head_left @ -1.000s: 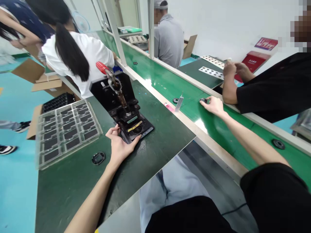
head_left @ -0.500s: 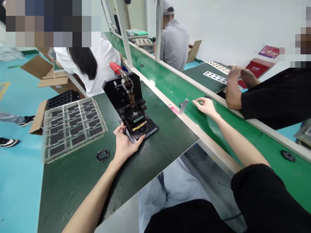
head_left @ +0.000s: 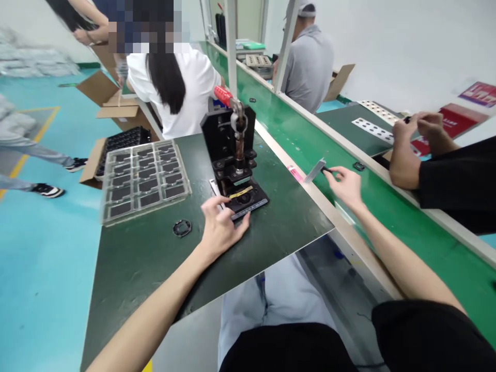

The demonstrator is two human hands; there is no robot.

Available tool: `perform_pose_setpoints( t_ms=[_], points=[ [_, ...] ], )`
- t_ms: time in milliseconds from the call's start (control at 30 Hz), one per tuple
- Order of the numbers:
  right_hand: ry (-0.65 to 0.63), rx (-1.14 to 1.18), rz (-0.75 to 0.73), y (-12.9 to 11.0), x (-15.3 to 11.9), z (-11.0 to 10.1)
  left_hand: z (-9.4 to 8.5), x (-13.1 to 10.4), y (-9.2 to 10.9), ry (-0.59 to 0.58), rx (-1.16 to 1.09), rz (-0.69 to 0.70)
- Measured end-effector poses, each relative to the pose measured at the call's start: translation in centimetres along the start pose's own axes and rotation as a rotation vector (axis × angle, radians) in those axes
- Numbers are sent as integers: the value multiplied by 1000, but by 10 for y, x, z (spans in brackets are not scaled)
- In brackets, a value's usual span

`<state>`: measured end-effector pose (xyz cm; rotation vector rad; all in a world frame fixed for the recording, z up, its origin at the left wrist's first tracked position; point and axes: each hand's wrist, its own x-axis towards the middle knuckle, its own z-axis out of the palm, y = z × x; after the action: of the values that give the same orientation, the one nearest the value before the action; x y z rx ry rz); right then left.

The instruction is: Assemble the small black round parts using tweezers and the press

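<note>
A hand press (head_left: pixel 240 150) with a red-handled toggle clamp stands on the dark green table (head_left: pixel 155 294). My left hand (head_left: pixel 221 225) is at the near left corner of its base, thumb and fingers spread apart, fingertips at the base edge. A yellow strip (head_left: pixel 241 192) lies across the base. Over the conveyor belt (head_left: pixel 271 111), my right hand (head_left: pixel 346 187) pinches a small black part (head_left: pixel 324 169), mostly hidden by the fingers. Just left of it, a thin grey upright piece (head_left: pixel 315 170) stands by the rail. A black ring (head_left: pixel 182 228) lies on the table left of my left hand.
A clear plastic tray (head_left: pixel 186 175) with black pieces is at the table's far left. Another black part (head_left: pixel 359 166) sits on the belt beyond my right hand. Co-workers sit ahead and across the belt; one person's hands (head_left: pixel 416 129) hold something small. Cardboard boxes (head_left: pixel 120 111) stand on the floor.
My right hand has reached back towards me and closed on the black part beside the grey piece. My left hand's thumb has slid off the press base. The view has swung left.
</note>
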<state>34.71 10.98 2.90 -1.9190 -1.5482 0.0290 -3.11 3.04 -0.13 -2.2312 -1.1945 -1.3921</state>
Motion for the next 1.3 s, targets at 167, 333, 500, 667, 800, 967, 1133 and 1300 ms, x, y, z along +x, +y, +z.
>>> perform_pose_setpoints(
  t_ms=[167,333,500,667,800,967,1133,1300],
  points=[
    [134,-104,-499,-24,-91,-44,-4,-3,33,-393,-306,207],
    [-81,-132,-955,-76,-144,-22,-2,-8,35,-537,-324,202],
    [-364,90,-910,-101,-149,-6,-5,-7,29,-586,-232,117],
    [-457,341,-607,-99,-131,-37,-6,-7,37,-698,-176,128],
    [-317,342,-563,-108,-104,-31,-4,-10,39,-725,-241,116],
    [-466,632,-404,-131,-79,21,-5,-7,30,-757,-568,73],
    [-480,740,-433,-151,-67,67,-8,-6,29,-731,-669,91],
    [-518,641,-524,-157,-62,86,-4,-13,33,-610,-357,-15]
  ],
)
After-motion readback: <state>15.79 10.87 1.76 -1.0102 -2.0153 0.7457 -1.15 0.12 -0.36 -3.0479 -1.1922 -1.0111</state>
